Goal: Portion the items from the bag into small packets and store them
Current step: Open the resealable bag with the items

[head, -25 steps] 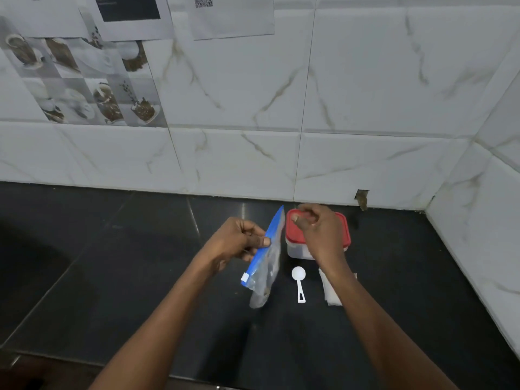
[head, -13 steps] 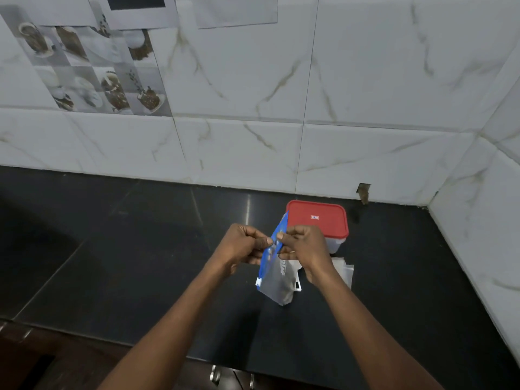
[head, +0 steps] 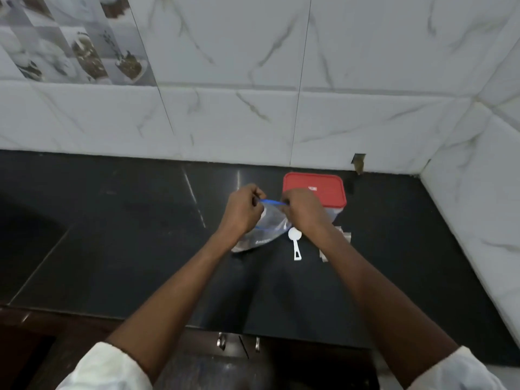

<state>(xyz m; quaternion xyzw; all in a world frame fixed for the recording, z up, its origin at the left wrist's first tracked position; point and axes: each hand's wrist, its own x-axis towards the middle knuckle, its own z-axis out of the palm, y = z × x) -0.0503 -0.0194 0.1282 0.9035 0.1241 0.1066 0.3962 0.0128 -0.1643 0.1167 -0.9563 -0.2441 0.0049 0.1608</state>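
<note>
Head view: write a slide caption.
Left hand and right hand pinch zip bag by its seal, near white scoop and red-lidded container.

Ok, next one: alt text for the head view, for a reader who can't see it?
The left hand and right hand pinch the blue zip top of a clear plastic bag over a black counter. A white scoop lies beside the bag, a red-lidded container behind it.

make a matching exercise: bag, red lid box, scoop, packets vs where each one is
1. zip bag
2. red-lidded box
3. white scoop
4. small packets

a. closest to the tiled wall
b. partly under the right forearm
c. gripped at its top by the left hand and right hand
d. lying flat between bag and packets

Pairs: 1-c, 2-a, 3-d, 4-b
</note>
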